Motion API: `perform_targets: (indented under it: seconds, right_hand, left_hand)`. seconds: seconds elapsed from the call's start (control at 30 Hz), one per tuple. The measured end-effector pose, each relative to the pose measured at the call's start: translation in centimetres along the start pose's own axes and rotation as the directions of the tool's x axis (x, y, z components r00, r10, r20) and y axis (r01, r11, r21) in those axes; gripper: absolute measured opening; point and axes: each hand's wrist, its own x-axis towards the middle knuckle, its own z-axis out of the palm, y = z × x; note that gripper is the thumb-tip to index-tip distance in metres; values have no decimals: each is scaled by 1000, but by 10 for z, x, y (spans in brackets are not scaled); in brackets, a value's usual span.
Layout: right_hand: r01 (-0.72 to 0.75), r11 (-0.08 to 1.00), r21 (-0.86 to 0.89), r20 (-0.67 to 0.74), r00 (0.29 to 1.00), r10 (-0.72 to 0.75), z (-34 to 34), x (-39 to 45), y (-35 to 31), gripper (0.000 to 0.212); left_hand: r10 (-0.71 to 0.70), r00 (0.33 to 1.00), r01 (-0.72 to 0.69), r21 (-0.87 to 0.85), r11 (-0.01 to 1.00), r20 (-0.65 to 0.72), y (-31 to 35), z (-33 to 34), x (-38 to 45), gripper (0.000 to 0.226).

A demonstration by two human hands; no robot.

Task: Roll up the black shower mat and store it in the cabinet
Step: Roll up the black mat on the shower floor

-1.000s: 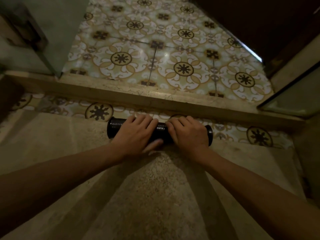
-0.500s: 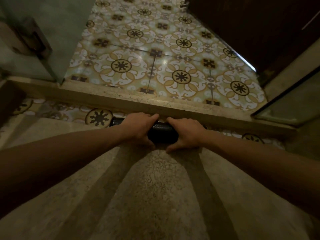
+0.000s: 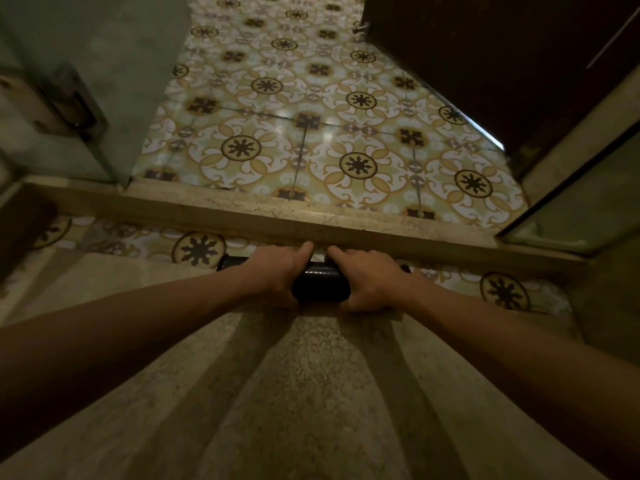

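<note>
At the centre of the frame the rolled black shower mat (image 3: pixel 320 280) lies crosswise on the speckled stone floor (image 3: pixel 311 393), just below the raised marble threshold (image 3: pixel 277 221). The left hand (image 3: pixel 280 275) and right hand (image 3: pixel 369 280) each wrap around it, fingers curled over the far side (only the middle and its left tip show). Patterned tiles (image 3: pixel 311 133) fill the upper centre, a dark wooden door (image 3: pixel 502 57) the upper right

Most of the rolled black shower mat (image 3: pixel 320 280) is covered by the left hand (image 3: pixel 282 277) and right hand (image 3: pixel 369 284); only its middle and left tip show. Both palms are hidden. The glass door (image 3: pixel 104 81) runs off the upper left of the frame.
</note>
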Motion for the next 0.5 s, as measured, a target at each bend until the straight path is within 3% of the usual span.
perform_targets:
  seconds: [0.23, 0.5]
  right_hand:
    - [1, 1000, -27, -110, 994, -4, 11, -18, -13, 69]
    - [-1, 998, -66, -202, 979, -13, 20, -31, -26, 65]
  left_hand:
    - [-6, 987, 13, 44, 999, -159, 10, 27, -18, 71]
    - [29, 978, -15, 68, 998, -205, 10, 29, -31, 60]
